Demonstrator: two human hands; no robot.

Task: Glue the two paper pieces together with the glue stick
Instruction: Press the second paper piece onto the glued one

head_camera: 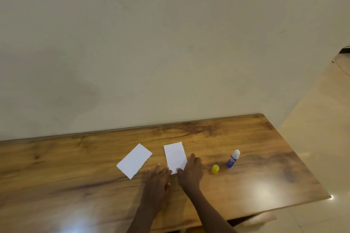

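Head view: a wooden table (246, 185) with strong grain stands against a pale wall (151, 53), and glare shines on its near surface. Two white paper pieces lie flat on it. The left paper piece (134, 161) is turned on a diagonal, its long axis running from about 7 o'clock to 1 o'clock, and nothing touches it. The right paper piece (175, 154) lies nearly upright in the frame, its top tilted slightly toward 11 o'clock; the two sheets are near each other but apart, with bare wood between them.

The right hand (191, 172) lies palm down at the 5 o'clock corner of the right paper piece, fingers spread and extended along its right edge, thumb tip resting on the near corner; it presses flat and grips nothing. The left hand (158, 178) sits just beside that same corner at about 7 o'clock from the sheet, palm down with fingers loosely extended; motion blur hides whether its fingertips touch the paper.

At 3 o'clock from the right hand, a yellow cap (215, 168) stands alone on the wood. Just beyond it, toward 2 o'clock, the blue glue stick (233, 159) is uncapped, its white tip leaning toward 1 o'clock. Neither hand touches them. Pale floor tiles (322, 119) show past the table's right end
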